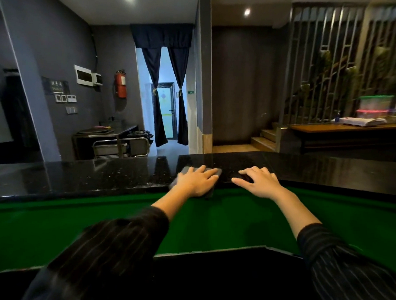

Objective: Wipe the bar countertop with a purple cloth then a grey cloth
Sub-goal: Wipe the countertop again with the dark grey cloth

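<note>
A dim room lies beyond the black speckled bar countertop (99, 179). The left hand (196, 180) presses flat, fingers spread, on a grey cloth (184, 171) beneath its palm. Just beside it, the right hand (258, 181) rests spread, perhaps on something dark.

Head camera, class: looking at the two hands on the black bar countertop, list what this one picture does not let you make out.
- Grey cloth: mostly hidden under the left hand; its full shape is unclear.
- Right hand: whether anything lies beneath it on the countertop cannot be told.
- Purple cloth: not seen anywhere.
- Wall sign: lettering too small and blurred.
- Countertop ends: cut off by both frame edges.
</note>
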